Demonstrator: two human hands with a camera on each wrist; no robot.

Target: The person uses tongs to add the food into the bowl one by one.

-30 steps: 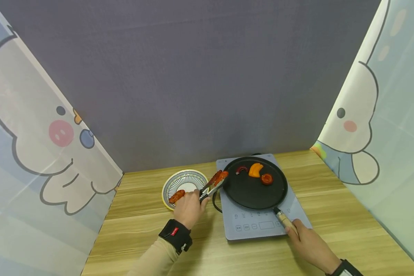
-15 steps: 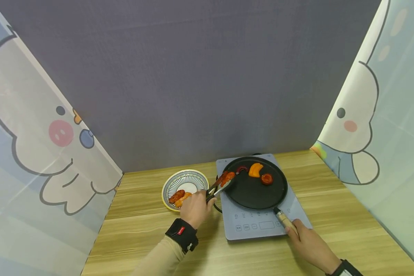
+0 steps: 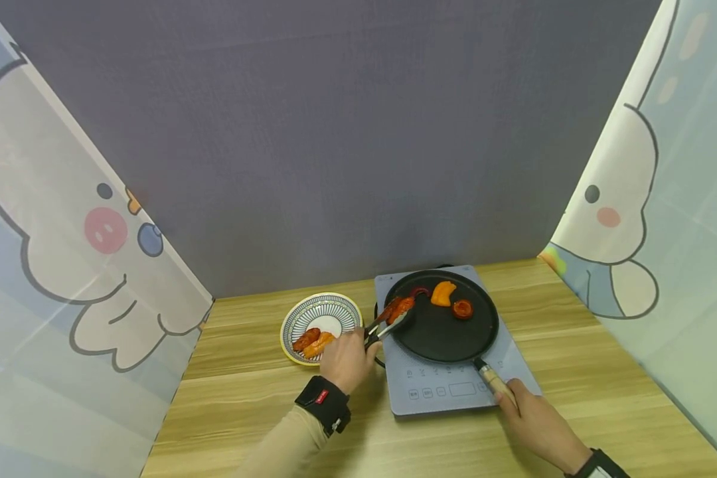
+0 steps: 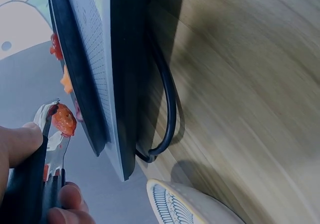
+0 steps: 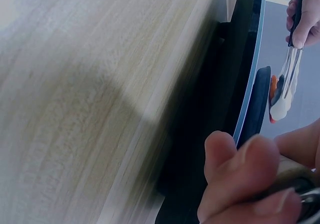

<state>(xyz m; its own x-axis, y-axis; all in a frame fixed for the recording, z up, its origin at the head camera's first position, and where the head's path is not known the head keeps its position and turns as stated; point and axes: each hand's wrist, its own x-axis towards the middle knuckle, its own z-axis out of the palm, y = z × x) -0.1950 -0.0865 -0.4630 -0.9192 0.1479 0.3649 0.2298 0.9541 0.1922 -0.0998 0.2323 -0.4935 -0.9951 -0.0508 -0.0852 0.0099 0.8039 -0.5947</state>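
Observation:
My left hand (image 3: 348, 362) grips black-handled metal tongs (image 3: 373, 340), which pinch a glossy reddish-brown piece of food (image 3: 401, 308), like a chicken wing, over the left edge of a flat black pan (image 3: 445, 342). In the left wrist view the piece (image 4: 64, 120) sits between the tong tips, beside the pan rim. My right hand (image 3: 538, 425) is wrapped round the pan's wooden handle (image 3: 494, 381). On the pan lie a dark red curved slice (image 3: 419, 291), an orange pepper piece (image 3: 443, 293) and a round red tomato-like piece (image 3: 463, 309).
Under the pan is a grey induction cooker (image 3: 406, 378), with a black cable (image 4: 169, 99) at its left side. A patterned, yellow-rimmed plate (image 3: 311, 302) to the left holds a reddish-brown piece (image 3: 306, 339) and an orange one (image 3: 318, 345). A grey wall (image 3: 358, 166) stands behind.
My left hand has moved right with the tongs and the piece of food, from beside the plate to over the pan's left edge. My right hand stays on the handle.

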